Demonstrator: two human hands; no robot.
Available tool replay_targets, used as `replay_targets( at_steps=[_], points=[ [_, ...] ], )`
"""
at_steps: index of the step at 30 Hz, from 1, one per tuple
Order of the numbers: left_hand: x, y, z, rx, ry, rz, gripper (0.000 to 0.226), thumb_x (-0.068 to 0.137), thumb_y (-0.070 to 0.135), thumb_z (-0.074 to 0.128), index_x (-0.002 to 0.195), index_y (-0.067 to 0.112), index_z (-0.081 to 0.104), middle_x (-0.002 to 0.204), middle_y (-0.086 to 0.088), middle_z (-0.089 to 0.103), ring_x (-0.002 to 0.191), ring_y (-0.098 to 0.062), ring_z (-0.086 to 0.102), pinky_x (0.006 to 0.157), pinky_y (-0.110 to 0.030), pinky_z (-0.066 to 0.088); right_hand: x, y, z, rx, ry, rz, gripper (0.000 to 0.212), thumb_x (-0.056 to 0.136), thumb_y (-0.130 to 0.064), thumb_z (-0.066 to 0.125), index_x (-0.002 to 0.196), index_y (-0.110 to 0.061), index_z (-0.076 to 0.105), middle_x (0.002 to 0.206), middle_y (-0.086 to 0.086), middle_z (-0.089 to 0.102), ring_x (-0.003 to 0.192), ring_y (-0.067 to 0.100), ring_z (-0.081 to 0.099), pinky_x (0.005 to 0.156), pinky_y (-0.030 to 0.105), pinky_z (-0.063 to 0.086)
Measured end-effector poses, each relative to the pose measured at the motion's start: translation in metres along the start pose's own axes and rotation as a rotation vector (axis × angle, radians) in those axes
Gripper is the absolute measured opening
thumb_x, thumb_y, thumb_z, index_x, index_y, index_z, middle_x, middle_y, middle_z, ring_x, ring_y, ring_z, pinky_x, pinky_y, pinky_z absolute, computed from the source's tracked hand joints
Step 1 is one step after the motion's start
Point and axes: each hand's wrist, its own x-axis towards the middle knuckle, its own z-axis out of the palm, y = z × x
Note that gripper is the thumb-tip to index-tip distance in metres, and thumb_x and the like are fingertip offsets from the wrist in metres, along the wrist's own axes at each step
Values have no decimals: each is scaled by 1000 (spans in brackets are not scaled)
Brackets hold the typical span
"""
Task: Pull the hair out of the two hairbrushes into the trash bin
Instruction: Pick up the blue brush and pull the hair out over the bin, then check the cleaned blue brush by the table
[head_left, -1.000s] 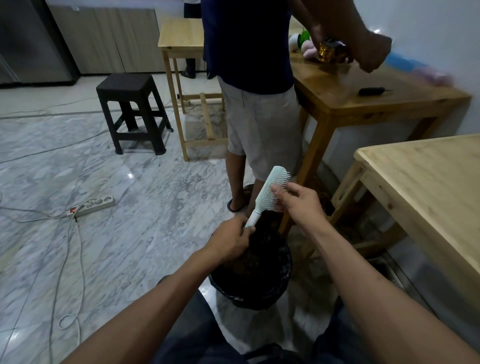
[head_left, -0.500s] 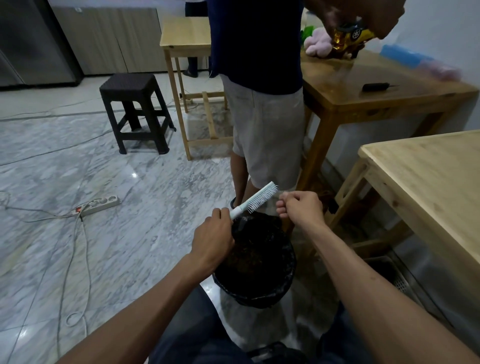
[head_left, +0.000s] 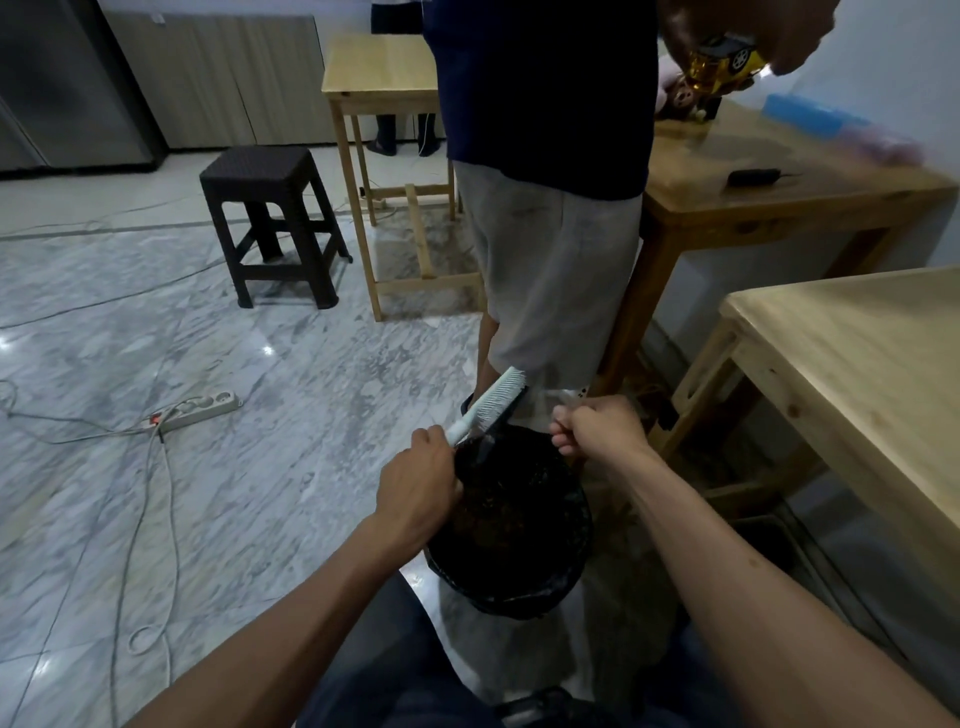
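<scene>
My left hand (head_left: 415, 483) grips the white handle of a pale mint hairbrush (head_left: 493, 402). The brush slants up to the right above the far rim of the trash bin (head_left: 509, 597), a black-lined bin on the floor between my knees. A dark shape lies right under the bristles; I cannot tell what it is. My right hand (head_left: 597, 428) hovers over the bin's right edge, a short gap from the brush head, with fingers curled into a pinch. No hair shows in it. A second brush is not clearly visible.
A person in grey shorts (head_left: 550, 260) stands right behind the bin. Wooden tables (head_left: 857, 374) (head_left: 753, 171) flank the right side. A dark stool (head_left: 270, 218) and a small wooden table (head_left: 384, 73) stand farther back. A power strip (head_left: 200, 410) and cables lie on the marble floor at left.
The brush has tipped from nearly upright to a low slant over the bin. My right hand came off the bristles, closed into a fist and drew away to the right.
</scene>
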Motion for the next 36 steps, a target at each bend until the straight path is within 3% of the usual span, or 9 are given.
replay_targets(
  at_steps=[3,5,9,13,16,18,23,29,36],
  points=[
    [0,-7,1,-35,-8,4,18,96,23,49,106,7,49,101,-11,57,68,-30,55,53,-35,35,2,3,-6,-42,-47,24,30,100,-15,58,74,-9,70,73,8,73,57,16,64,52,25,50],
    [-2,-4,0,-92,10,0,19,98,25,46,105,8,49,98,-10,58,72,-32,59,55,-37,39,1,0,-6,-99,-107,20,33,104,-26,53,84,-10,74,85,7,77,76,21,69,60,26,46],
    [-6,6,-6,-217,66,-15,20,99,31,43,102,13,48,88,-5,59,69,-26,58,56,-37,44,-1,-7,4,-206,-198,17,45,102,-57,42,119,-22,65,125,6,71,119,27,65,97,40,47],
    [-9,8,-16,-371,16,-28,22,93,35,54,106,20,44,74,2,59,62,-19,57,50,-33,39,-5,-8,12,36,-288,67,39,104,-48,52,131,-20,59,115,1,74,97,19,74,87,40,59],
    [-11,10,-22,-530,-47,-33,22,92,33,59,108,23,48,80,-1,66,65,-19,63,58,-39,49,-5,-12,10,240,-239,1,20,105,-26,59,120,-13,66,97,4,79,79,14,79,69,29,64],
    [-11,12,-27,-627,-54,-21,17,94,33,59,107,24,52,82,0,67,63,-15,62,55,-33,48,-5,-17,6,320,-212,-34,19,100,-23,67,116,-12,69,89,4,81,76,14,79,63,26,63],
    [-5,24,-45,-684,-64,38,18,94,37,60,108,26,61,81,6,66,68,-9,62,59,-27,46,-9,-39,-14,354,-158,-98,20,93,-27,76,107,-12,72,88,5,81,75,14,77,63,27,62],
    [11,58,-69,-640,12,168,25,94,32,60,118,25,61,89,6,66,71,-5,58,57,-19,36,-22,-67,-51,392,-29,-167,11,96,-24,72,97,-13,70,67,-1,77,63,12,74,56,25,59],
    [27,121,-103,-681,25,371,30,91,24,64,120,20,54,99,5,62,80,-4,57,70,-31,51,-47,-92,-133,437,160,-252,22,98,-26,70,107,-7,70,89,12,78,75,18,75,64,28,60]
  ],
)
